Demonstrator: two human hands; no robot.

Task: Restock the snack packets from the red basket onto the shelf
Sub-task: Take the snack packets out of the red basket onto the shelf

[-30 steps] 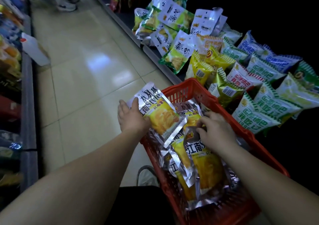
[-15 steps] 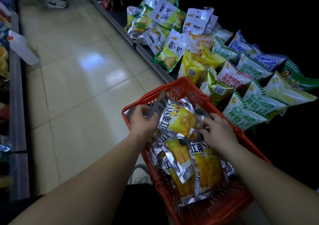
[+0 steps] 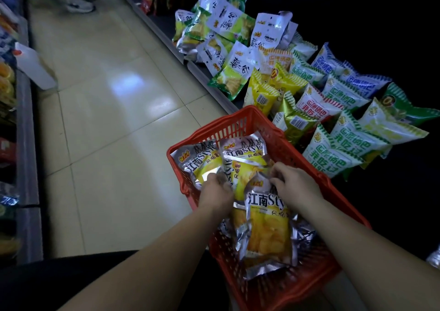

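Several slick silver-yellow foil packets [image 3: 266, 234], fingers of left hand [image 3: 216, 190] and right hand [image 3: 297, 186] curled on them, could slip into the red plastic basket [image 3: 226, 124]

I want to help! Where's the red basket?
Head view, lower right: the red basket is beside the shelf edge, left of the green-and-white packets, with yellow snack packets inside.

red basket [image 3: 238, 124] open-topped, shelf [image 3: 209, 77] crowded with upright packets [image 3: 333, 101], tiled aisle [image 3: 107, 110] open leftward
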